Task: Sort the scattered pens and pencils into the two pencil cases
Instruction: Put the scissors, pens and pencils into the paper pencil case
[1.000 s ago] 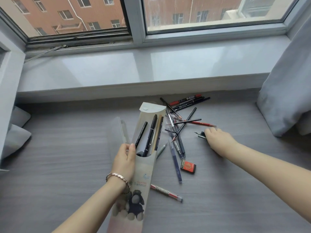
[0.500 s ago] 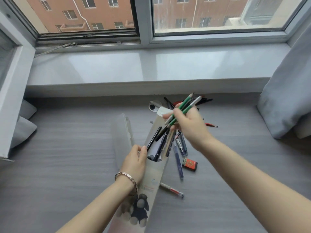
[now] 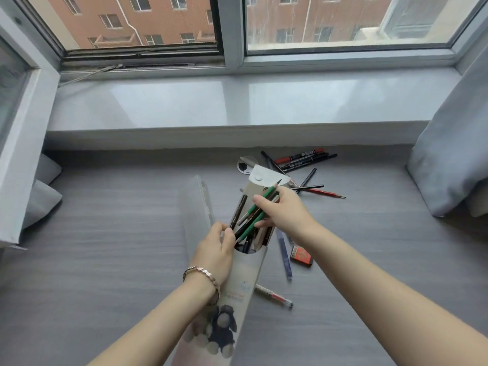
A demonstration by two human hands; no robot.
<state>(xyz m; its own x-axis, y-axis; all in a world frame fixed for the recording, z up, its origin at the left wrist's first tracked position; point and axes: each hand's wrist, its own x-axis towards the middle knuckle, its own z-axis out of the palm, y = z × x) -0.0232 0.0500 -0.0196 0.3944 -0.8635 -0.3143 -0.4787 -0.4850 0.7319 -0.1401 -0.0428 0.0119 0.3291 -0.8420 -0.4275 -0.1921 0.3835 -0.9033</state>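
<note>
While my left hand [image 3: 215, 250] grips the case [image 3: 244, 273] to steady its mouth, my right hand [image 3: 286, 213] pinches pencils [image 3: 270, 192] angled in.

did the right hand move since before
Yes. The right hand went left, from right of the red box to over the pencil case, gripping green pencils.

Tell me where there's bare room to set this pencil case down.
Bare surface lies left of the clear case, out to the grey cushion, and near right toward the curtain. Crowded: right of the printed case, around markers, eraser, red pen.
</note>
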